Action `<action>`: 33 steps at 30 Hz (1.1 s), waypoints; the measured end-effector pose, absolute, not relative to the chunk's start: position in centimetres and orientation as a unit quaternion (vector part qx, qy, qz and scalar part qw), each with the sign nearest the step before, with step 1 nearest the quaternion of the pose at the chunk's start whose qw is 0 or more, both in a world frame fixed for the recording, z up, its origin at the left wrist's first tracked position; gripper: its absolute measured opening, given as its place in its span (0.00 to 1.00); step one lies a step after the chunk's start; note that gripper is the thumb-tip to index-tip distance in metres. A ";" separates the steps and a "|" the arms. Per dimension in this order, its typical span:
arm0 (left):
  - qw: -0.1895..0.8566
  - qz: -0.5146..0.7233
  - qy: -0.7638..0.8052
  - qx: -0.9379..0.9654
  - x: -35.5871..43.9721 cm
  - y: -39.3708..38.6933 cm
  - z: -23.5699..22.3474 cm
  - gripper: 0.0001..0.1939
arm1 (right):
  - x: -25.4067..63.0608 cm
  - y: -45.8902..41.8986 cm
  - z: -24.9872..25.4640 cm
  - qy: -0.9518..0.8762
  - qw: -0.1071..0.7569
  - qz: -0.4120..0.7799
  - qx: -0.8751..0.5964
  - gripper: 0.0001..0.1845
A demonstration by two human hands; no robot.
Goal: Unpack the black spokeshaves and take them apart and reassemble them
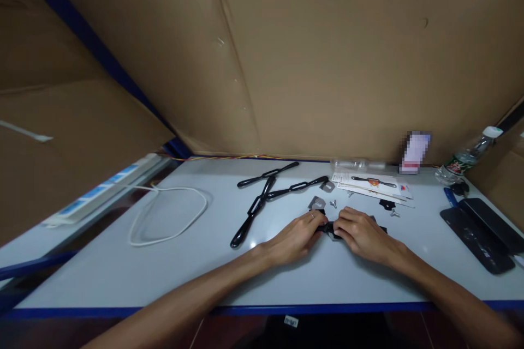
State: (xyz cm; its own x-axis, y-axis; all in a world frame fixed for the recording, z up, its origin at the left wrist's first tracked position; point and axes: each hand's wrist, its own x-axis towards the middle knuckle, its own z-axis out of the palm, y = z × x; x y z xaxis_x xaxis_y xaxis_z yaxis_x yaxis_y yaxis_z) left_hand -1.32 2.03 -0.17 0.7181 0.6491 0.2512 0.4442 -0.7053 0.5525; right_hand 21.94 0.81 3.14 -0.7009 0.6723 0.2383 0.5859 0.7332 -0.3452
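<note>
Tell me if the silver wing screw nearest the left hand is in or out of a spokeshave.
Out: the wing screw lies loose on the tabletop, apart from the spokeshaves.

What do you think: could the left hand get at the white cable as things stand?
Probably yes, once free: the left hand holds a dark piece, but only a low-lying black tool seems between it and the white cable.

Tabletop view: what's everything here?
Long two-handled tools: three, glossy black, centre
Held part: one, black, front-right
Flat metal plates: two, grey, mid-right
Winged metal screws: several, silver, mid-right
Printed sheets: several, white, back
Looped cable: one, white, left
Power strip: one, white, left
Plastic bottle: one, clear, right
Oblong case: one, black, right
Blurred rectangle: one, pale, back
Table: one, white, beneath
Cardboard walls: several, brown, around
Bare hands: left, right, front
</note>
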 end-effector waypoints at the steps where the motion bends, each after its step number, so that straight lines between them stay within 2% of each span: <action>1: 0.233 0.219 0.304 0.897 -1.3 2.1 -0.2 0.14 | 21.9 0.9 3.1 -0.906 0.179 0.139 -0.356 0.10; 5: 0.220 0.215 0.306 0.901 -1.2 2.2 -0.3 0.13 | 21.7 1.4 3.3 -0.879 0.184 0.189 -0.398 0.11; 13: 0.202 0.215 0.309 0.904 -0.8 2.3 -0.2 0.12 | 21.6 0.8 3.3 -0.923 0.167 0.095 -0.333 0.11; 20: 0.174 0.214 0.315 0.908 -0.7 3.6 0.0 0.11 | 21.5 1.8 2.5 -0.902 0.198 0.117 -0.365 0.09; 26: 0.110 0.222 0.316 0.916 -0.3 3.5 0.3 0.13 | 21.3 3.5 3.6 -0.914 0.183 0.133 -0.338 0.10; 33: 0.070 0.213 0.270 0.936 -0.4 3.2 -0.1 0.10 | 21.7 3.2 2.9 -0.903 0.209 0.145 -0.347 0.08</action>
